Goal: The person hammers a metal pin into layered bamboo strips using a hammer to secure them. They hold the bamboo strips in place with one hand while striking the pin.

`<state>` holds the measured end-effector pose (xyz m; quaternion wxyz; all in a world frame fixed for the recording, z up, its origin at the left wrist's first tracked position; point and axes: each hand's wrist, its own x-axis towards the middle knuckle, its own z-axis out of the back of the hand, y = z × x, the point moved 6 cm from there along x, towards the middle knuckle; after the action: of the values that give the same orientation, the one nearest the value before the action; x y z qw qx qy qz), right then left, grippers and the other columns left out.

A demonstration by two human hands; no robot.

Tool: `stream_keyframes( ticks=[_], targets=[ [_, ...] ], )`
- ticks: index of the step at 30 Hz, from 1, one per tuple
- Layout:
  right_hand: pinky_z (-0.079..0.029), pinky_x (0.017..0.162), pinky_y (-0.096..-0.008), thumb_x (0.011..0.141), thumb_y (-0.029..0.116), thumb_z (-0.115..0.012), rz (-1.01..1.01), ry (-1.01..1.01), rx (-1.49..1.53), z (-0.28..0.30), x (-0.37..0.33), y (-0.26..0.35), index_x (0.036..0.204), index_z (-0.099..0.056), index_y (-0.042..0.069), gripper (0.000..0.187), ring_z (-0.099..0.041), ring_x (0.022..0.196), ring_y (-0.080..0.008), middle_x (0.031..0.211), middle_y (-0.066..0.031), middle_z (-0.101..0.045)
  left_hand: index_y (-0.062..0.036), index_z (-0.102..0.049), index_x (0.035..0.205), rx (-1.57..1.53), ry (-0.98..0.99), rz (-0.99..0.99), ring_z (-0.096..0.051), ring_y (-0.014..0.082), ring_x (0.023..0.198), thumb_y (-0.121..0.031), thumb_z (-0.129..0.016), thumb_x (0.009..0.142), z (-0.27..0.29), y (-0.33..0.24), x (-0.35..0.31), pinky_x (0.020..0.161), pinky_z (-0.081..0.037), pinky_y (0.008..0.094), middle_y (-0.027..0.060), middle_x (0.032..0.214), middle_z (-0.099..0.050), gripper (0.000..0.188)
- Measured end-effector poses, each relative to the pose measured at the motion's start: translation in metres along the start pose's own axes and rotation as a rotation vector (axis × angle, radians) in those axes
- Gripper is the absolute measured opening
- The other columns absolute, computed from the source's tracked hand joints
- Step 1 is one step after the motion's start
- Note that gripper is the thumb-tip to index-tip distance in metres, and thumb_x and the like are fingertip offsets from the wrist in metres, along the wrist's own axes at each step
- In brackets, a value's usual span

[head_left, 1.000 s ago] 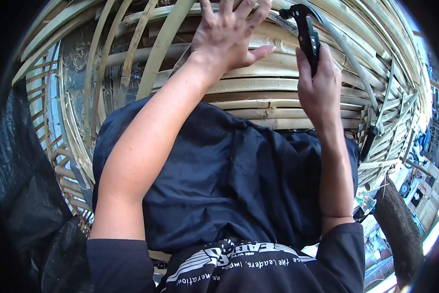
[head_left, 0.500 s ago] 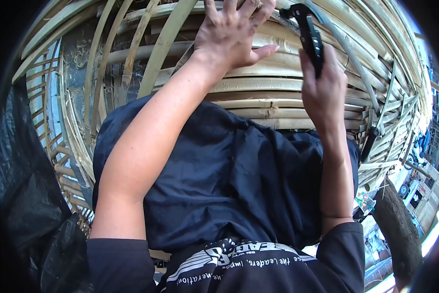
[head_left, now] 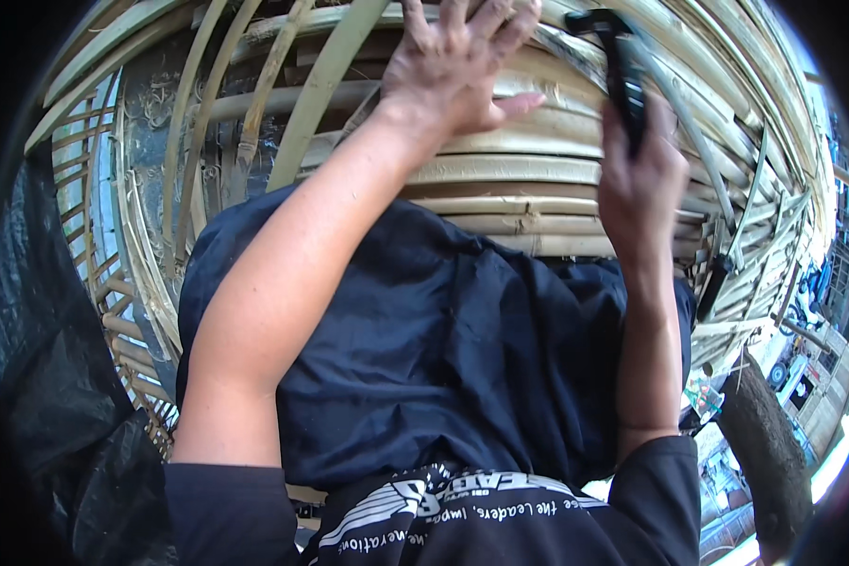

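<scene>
My left hand (head_left: pixel 453 71) rests on the bamboo slats (head_left: pixel 528 140) with its fingers spread and the thumb pointing right; its fingertips reach the top edge of the view. In my right hand (head_left: pixel 643 174), to the right of it, is a black hammer (head_left: pixel 622 80), gripped by the handle with its head pointing away from me. The hammer is a little blurred, and whether its head touches the slats I cannot tell. The slats run roughly crosswise beyond my lap, which is covered by dark cloth (head_left: pixel 386 330).
Long upright bamboo strips (head_left: pixel 325 90) cross the slats at the left. A black-handled blade (head_left: pixel 717 280) lies among woven strips at the right. Black plastic sheeting (head_left: pixel 51 330) hangs at the far left, and a thick log (head_left: pixel 764 462) stands at the lower right.
My right hand has moved to the right and slightly toward me, carrying the hammer with it. The left hand has stayed almost where it was on the slats.
</scene>
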<state>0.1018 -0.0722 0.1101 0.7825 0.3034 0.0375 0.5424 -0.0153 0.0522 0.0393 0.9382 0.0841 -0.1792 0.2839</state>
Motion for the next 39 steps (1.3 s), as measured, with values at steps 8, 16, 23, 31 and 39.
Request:
stream_keyframes(
  ticks=[8, 16, 23, 31, 39],
  targets=[
    [-0.052, 0.063, -0.0465, 0.101, 0.014, -0.064, -0.036, -0.112, 0.168, 0.015, -0.002, 0.005, 0.108, -0.057, -0.001, 0.018, -0.066, 0.066, -0.0406, 0.076, -0.0218, -0.066, -0.0151, -0.031, 0.161, 0.021, -0.021, 0.005, -0.038, 0.0422, 0.144, -0.083, -0.041, 0.089, -0.002, 0.002, 0.006, 0.117, -0.012, 0.0783, 0.016, 0.172, -0.012, 0.099],
    [-0.052, 0.055, -0.035, 0.101, 0.012, -0.065, -0.054, -0.207, 0.338, 0.019, -0.013, -0.001, 0.109, -0.055, 0.0, 0.017, -0.066, 0.057, -0.0239, 0.073, -0.0158, -0.068, -0.0159, -0.028, 0.161, -0.019, 0.054, 0.006, -0.039, 0.0417, 0.143, -0.084, -0.041, 0.088, 0.0, 0.0, 0.003, 0.116, -0.012, 0.0794, 0.0155, 0.171, -0.012, 0.101],
    [-0.05, 0.054, -0.037, 0.102, 0.015, -0.064, -0.054, -0.266, 0.415, 0.006, -0.009, -0.001, 0.106, -0.057, -0.001, 0.018, -0.07, 0.064, -0.0279, 0.072, -0.0207, -0.063, -0.0141, -0.03, 0.16, 0.046, -0.014, 0.003, -0.038, 0.0425, 0.144, -0.083, -0.043, 0.088, -0.003, 0.004, 0.008, 0.115, -0.015, 0.079, 0.0155, 0.171, -0.014, 0.101],
    [-0.052, 0.063, -0.0436, 0.101, 0.017, -0.064, -0.188, -0.302, 0.397, 0.022, -0.012, -0.004, 0.114, -0.059, -0.001, 0.023, -0.067, 0.067, -0.0406, 0.081, -0.0226, -0.069, -0.0146, -0.031, 0.16, 0.005, -0.012, 0.015, -0.04, 0.0417, 0.143, -0.08, -0.046, 0.088, 0.006, 0.0, 0.007, 0.117, -0.015, 0.0775, 0.015, 0.171, -0.015, 0.099],
    [-0.049, 0.056, -0.037, 0.103, 0.02, -0.064, -0.031, -0.283, 0.34, 0.011, -0.003, -0.021, 0.102, -0.059, 0.004, 0.017, -0.057, 0.053, -0.0222, 0.068, -0.0102, -0.06, -0.0129, -0.034, 0.158, 0.027, -0.029, 0.013, -0.04, 0.0415, 0.142, -0.081, -0.045, 0.089, 0.001, 0.005, 0.009, 0.116, -0.017, 0.0778, 0.0164, 0.171, -0.016, 0.098]
  ],
)
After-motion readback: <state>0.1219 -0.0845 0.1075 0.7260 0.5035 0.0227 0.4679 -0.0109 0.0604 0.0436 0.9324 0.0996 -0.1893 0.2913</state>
